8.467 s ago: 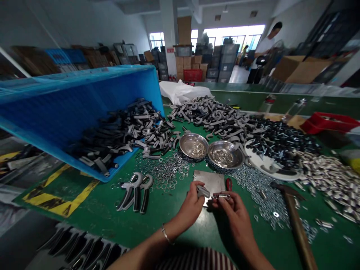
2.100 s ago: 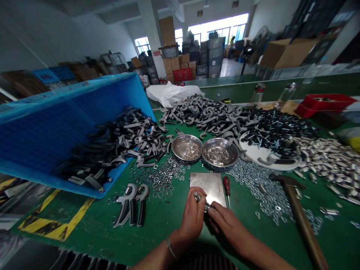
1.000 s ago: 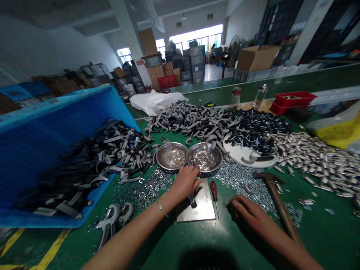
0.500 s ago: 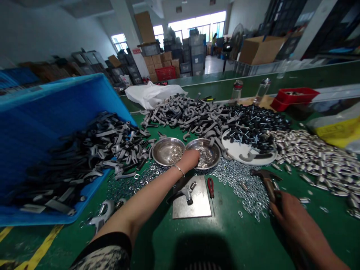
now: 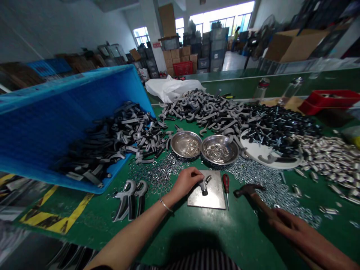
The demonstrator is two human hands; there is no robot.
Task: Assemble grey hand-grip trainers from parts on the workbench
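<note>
Through the head view, the only one I had from afar, I saw the left hand over the metal plate, thumb and fingertips pressed together at the grey handle piece, which lay on that plate; whether they pinched something small as well, I could not tell. A short metal cylinder lay beside the piece, and a red screwdriver just off the plate's right edge, on the green desk. The right hand was wrapped around the wooden shaft of the hammer, its head near the loose washers. I judged the hammer rigid and head-heavy, best gripped well back along the wood. The grey piece looked light and stiff, its smooth shell likely to skid on bare metal, so I favoured pinning it by its sides, clear of the dark tip. The cylinder seemed slick, apt to roll, and best taken across its middle.
</note>
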